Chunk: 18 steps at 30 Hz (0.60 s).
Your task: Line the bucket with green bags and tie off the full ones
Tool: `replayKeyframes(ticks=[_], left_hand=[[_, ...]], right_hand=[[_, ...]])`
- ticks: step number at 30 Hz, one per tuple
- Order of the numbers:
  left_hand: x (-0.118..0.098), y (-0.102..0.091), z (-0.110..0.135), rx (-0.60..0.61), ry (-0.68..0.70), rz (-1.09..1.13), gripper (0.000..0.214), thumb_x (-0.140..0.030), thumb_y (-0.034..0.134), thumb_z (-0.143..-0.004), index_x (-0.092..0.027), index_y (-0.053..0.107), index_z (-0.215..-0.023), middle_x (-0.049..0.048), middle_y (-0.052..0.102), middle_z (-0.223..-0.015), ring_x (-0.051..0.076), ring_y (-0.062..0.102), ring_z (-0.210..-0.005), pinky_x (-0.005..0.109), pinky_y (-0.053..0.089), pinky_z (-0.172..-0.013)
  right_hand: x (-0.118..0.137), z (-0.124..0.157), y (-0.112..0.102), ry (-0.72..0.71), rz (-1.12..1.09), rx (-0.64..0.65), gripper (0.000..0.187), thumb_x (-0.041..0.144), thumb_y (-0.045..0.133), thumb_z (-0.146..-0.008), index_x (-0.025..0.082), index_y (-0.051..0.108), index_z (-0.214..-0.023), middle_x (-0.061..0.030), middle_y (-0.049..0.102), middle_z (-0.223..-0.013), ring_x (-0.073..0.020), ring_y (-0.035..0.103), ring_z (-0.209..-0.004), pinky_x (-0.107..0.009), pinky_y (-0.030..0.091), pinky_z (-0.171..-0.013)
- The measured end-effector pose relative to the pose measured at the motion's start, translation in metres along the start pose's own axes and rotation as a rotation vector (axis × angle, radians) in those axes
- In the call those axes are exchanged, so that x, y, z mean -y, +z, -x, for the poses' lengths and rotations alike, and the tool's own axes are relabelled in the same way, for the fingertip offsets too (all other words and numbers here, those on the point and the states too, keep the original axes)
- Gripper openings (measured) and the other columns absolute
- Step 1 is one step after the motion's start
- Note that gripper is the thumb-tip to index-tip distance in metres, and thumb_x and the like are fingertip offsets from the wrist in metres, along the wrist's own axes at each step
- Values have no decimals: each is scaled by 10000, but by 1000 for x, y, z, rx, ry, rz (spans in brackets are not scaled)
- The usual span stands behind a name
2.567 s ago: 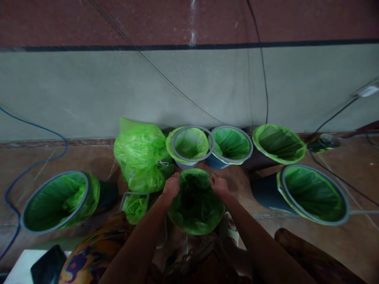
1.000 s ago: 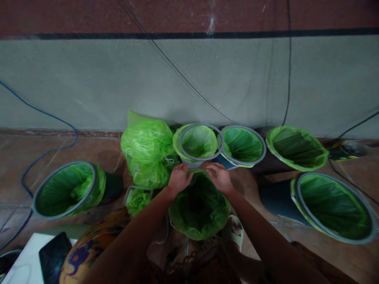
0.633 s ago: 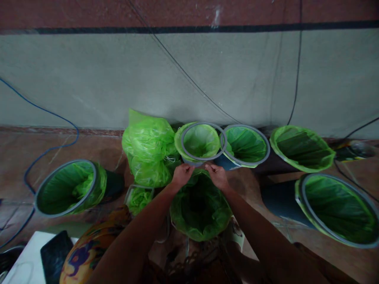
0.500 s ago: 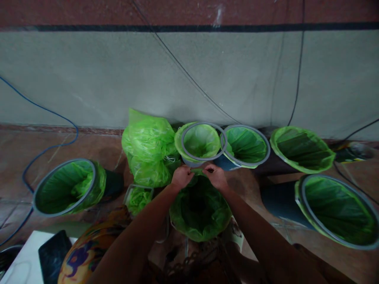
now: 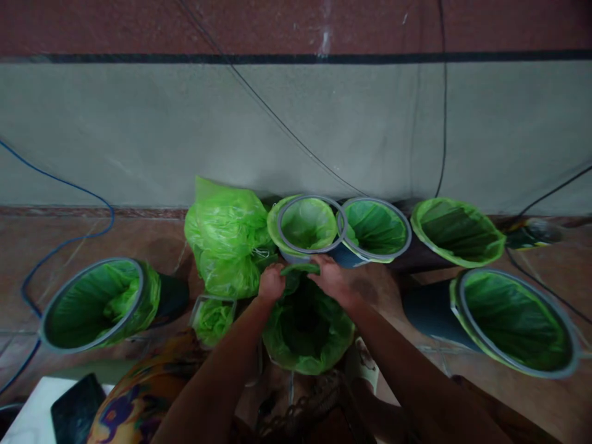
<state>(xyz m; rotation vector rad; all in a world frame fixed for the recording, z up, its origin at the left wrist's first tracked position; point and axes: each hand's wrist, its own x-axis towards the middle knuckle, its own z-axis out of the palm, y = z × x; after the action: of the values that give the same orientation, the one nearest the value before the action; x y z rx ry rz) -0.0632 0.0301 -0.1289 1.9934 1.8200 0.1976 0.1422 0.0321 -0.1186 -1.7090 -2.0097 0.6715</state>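
Directly in front of me stands a bin lined with a green plastic bag (image 5: pixel 308 354), its mouth facing up. At the bag's far edge, my left hand (image 5: pixel 272 282) is closed on the film. My right hand (image 5: pixel 329 275) grips the same edge a short way to the right, fingers curled over it. Between the two hands a strip of the bag is stretched and raised. The bin's body is mostly hidden under the bag. Just beyond my hands is a smaller lined bin with a loose grey ring (image 5: pixel 311 251) on top.
Several green-lined bins stand around, one at left (image 5: pixel 92 305), one at right (image 5: pixel 518 320). A bulging green bag (image 5: pixel 226 231) leans near the wall (image 5: pixel 139 135). A clear tub (image 5: pixel 213 317) holds crumpled green plastic. A blue cable (image 5: pixel 69 240) lies left; a dark tablet-like object (image 5: pixel 78 410) sits lower left.
My hands have moved slightly apart along the bag's far edge, and the strip between them is now pulled up and taut. The view has shifted a little.
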Motion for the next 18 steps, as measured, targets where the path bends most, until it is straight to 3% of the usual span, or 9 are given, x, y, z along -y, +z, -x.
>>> replayKeyframes(ticks=[3, 5, 11, 14, 16, 18], left_hand=[[14, -1, 16, -100, -238, 50, 218, -142, 516, -824, -166, 674, -972, 101, 722, -984, 214, 667, -919, 313, 505, -836], [20, 0, 29, -136, -347, 73, 217, -151, 519, -821, -168, 681, -964, 105, 732, -950, 223, 677, -892, 317, 509, -803], [13, 6, 80, -153, -537, 79, 282, -177, 543, -807, -115, 662, -1056, 167, 715, -1030, 277, 681, -944, 355, 518, -784], [4, -5, 87, -232, -551, 67, 487, -325, 624, -803, -70, 591, -1216, 221, 664, -1159, 332, 634, -1074, 416, 502, -882], [0, -17, 74, -318, -478, 71, 568, -430, 574, -856, -59, 543, -1285, 237, 634, -1220, 341, 602, -1138, 442, 479, -944], [-4, -29, 49, -334, -352, 101, 484, -410, 452, -939, -82, 550, -1282, 209, 637, -1244, 293, 591, -1173, 411, 456, -999]], right_hand=[[-11, 12, -12, 107, -139, -192, 342, 308, 597, -825, 167, 656, -1131, -125, 702, -1122, -249, 641, -1046, -396, 486, -951], [-21, 20, -18, 227, -188, -254, 328, 359, 521, -869, 170, 676, -1088, -122, 722, -1060, -236, 674, -939, -389, 518, -884], [-34, 21, -18, 280, -142, -182, 310, 370, 488, -884, 191, 710, -1006, -99, 743, -998, -226, 690, -860, -355, 524, -814], [-27, 8, -16, 235, -108, -147, 299, 350, 471, -900, 193, 717, -964, -94, 746, -986, -221, 684, -861, -329, 515, -797], [-21, -3, -13, 171, -78, -99, 293, 344, 464, -913, 203, 718, -955, -84, 746, -996, -211, 677, -868, -311, 504, -805], [-15, -12, -8, 126, -32, -35, 294, 346, 458, -927, 210, 718, -946, -81, 748, -987, -205, 673, -865, -301, 495, -812]])
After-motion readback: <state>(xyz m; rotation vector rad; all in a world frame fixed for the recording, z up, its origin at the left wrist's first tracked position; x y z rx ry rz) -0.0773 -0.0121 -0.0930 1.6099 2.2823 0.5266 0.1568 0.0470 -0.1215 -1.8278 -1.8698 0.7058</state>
